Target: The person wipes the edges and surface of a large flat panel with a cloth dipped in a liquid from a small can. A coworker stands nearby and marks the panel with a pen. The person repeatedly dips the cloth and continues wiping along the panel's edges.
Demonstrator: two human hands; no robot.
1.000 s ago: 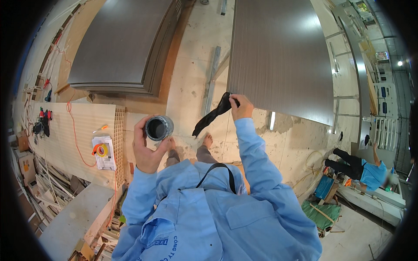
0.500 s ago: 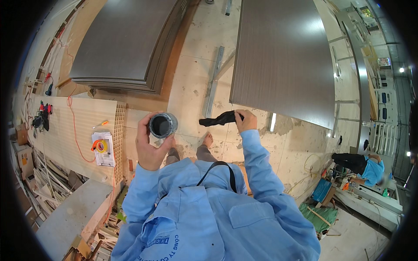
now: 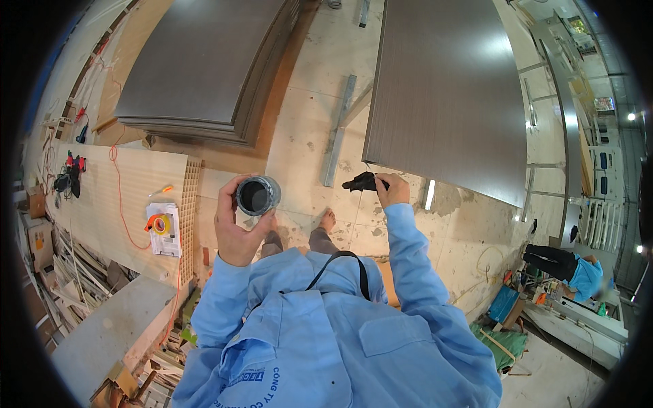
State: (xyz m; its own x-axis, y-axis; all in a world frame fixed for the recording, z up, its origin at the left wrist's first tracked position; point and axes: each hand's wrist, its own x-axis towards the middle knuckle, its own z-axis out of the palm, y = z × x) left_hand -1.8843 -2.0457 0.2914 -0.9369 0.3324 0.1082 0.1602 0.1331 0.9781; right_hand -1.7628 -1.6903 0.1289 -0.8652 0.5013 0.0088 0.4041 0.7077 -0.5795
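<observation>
My left hand [image 3: 236, 228] is wrapped round a small round open jar [image 3: 258, 196] with a dark grey inside, its mouth facing up. In my right hand [image 3: 393, 190], thumb and fingers pinch a crumpled black cloth [image 3: 360, 182], whose loose end points left toward the jar. Jar and cloth are apart, both held in the air above the floor. Just beyond my right hand lies the near edge of a large dark brown panel [image 3: 449, 102].
At the far left rises a stack of dark panels [image 3: 197, 61]. A ribbed pale board stack [image 3: 102, 211] bears papers, a yellow tape roll [image 3: 161, 224] and an orange cord. Metal bars [image 3: 338, 136] support the right panel. Far right, a person in blue [image 3: 583, 277] bends over a bench.
The black cloth has gone from stretched out to a shorter, bunched shape. My right hand has shifted slightly right. The jar stays in my left hand.
</observation>
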